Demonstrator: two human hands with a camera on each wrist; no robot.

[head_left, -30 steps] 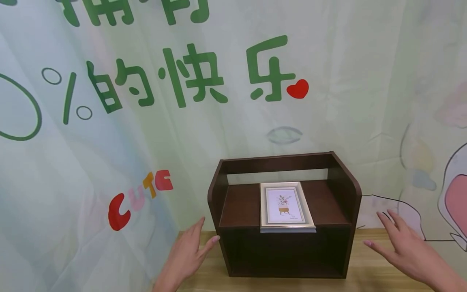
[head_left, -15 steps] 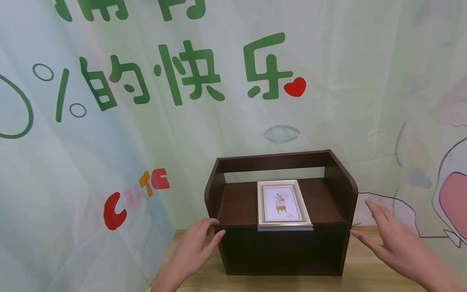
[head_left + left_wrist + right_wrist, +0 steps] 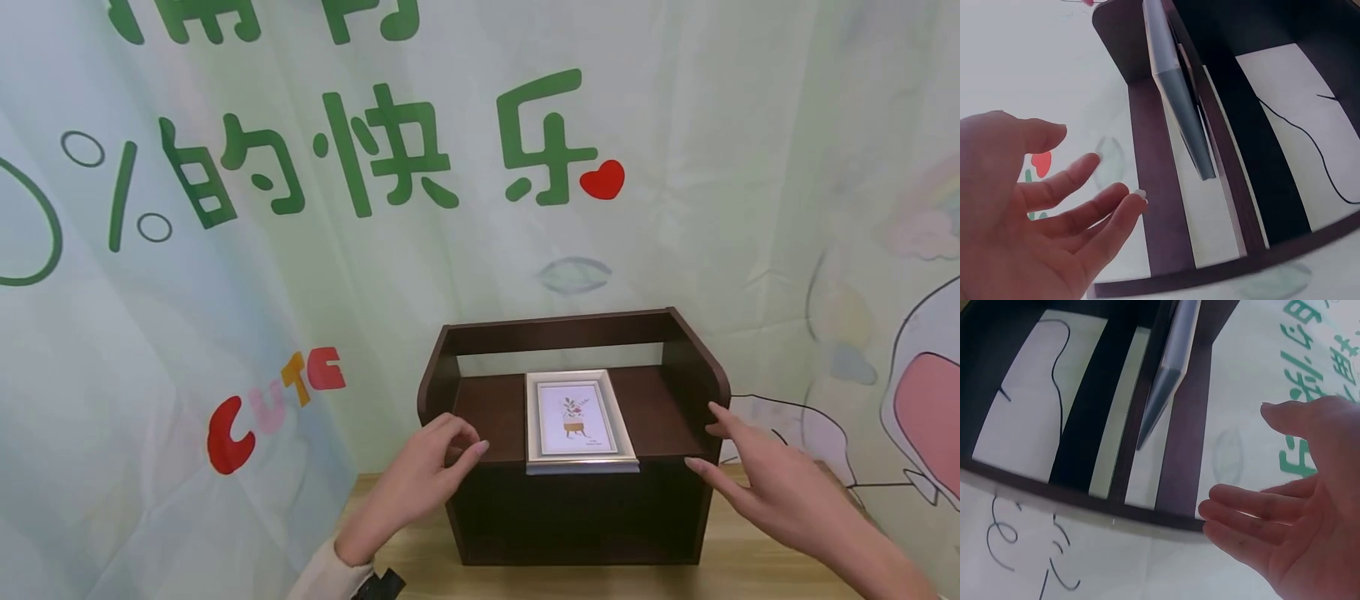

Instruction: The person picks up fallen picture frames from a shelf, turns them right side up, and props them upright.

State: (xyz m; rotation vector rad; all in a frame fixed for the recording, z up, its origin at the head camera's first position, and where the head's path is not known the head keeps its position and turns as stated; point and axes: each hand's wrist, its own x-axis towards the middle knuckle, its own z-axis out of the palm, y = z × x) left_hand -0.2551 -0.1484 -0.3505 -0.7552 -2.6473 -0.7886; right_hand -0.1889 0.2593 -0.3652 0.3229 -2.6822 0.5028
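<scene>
A silver picture frame (image 3: 581,423) with a potted-plant print lies face up on the upper board of a dark brown wooden shelf (image 3: 491,417), its near edge jutting slightly past the board. To the frame's left, my left hand (image 3: 423,475) hovers at the shelf's left side, fingers loosely bent and holding nothing. My right hand (image 3: 780,487) is at the right side panel, thumb and fingers spread apart. From the left wrist, the picture frame (image 3: 1175,100) shows edge-on, well apart from the hand (image 3: 1047,212). The right wrist view has the right hand (image 3: 1291,512) with fingertips beside the shelf's edge (image 3: 1179,519).
Below the upper board, the shelf has a dark lower compartment (image 3: 577,517). It stands on a light wood-grain surface (image 3: 416,546). Behind and to the left hangs a pale green printed curtain (image 3: 465,258) close to the shelf. A dark band (image 3: 378,585) is around my left wrist.
Both hands have moved inward from either side toward the picture frame, the left now overlapping the shelf's left front corner. The frame stays in place on the shelf; the head view has shifted slightly.
</scene>
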